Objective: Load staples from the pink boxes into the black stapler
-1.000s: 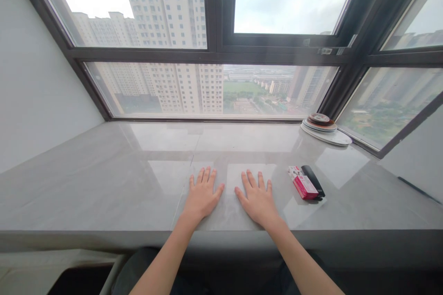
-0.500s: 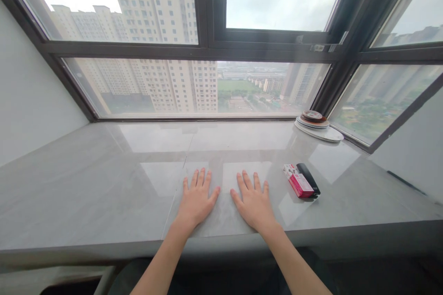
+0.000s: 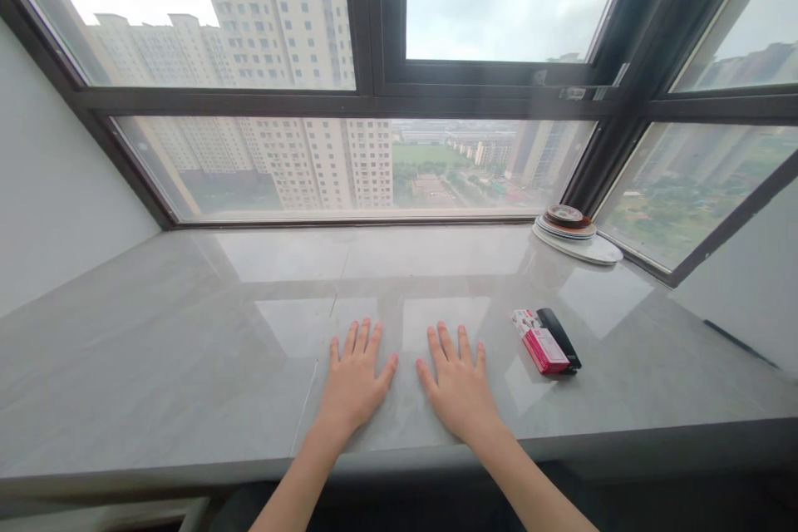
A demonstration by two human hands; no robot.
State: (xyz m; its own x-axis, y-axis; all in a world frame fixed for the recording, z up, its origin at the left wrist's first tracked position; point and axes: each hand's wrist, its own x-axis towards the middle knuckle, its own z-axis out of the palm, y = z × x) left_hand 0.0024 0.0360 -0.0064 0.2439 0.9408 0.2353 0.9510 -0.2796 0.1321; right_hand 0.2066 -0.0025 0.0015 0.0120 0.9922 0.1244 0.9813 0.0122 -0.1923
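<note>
My left hand (image 3: 355,382) lies palm down on the grey marbled sill (image 3: 155,357), its fingers spread and nothing under them that I can see. To its right, my right hand (image 3: 460,386) rests the same way, flat with fingers apart. A gap of bare sill separates the two thumbs. Right of my right hand, apart from it, lies a small pink and white box (image 3: 541,345). Against the box's right side is a black stapler (image 3: 559,337).
In the far right corner stands a stack of plates and round discs (image 3: 577,234), by the dark window frame (image 3: 474,93). A thin dark strip (image 3: 741,343) runs along the right wall's foot. The sill's front edge (image 3: 237,470) passes under my wrists.
The whole view has tilted up slightly, so the sill and the things on it appear a little lower. Both hands stay flat in place on the sill.
</note>
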